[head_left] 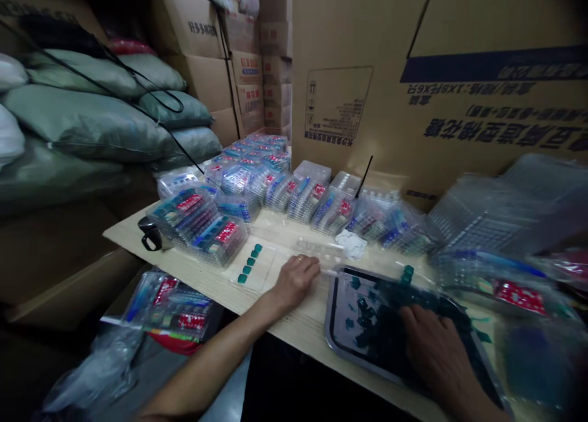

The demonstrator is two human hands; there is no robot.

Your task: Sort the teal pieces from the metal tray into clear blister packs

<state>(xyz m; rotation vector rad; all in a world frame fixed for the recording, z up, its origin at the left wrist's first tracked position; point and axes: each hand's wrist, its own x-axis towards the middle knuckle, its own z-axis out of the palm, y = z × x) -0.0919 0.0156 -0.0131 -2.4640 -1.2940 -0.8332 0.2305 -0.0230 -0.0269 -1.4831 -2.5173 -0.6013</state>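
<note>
My left hand [296, 278] rests on the wooden table [294, 324], fingers curled onto the edge of a clear plastic blister tray [321, 250]. A second clear tray [255, 264] lies left of it with several small teal pieces [249, 264] set in a row. My right hand [429, 342] reaches into a metal tray [333, 324] that holds a heap of dark teal pieces [367, 318]. Its fingers are bent down into the heap and what they grip is hidden.
Stacks of packed clear blister packs [215, 226] with red labels crowd the back of the table. Empty clear trays [496, 220] pile at the right. Big cardboard boxes [413, 73] stand behind, grey sacks [92, 122] at the left. More packs [169, 305] lie below the table edge.
</note>
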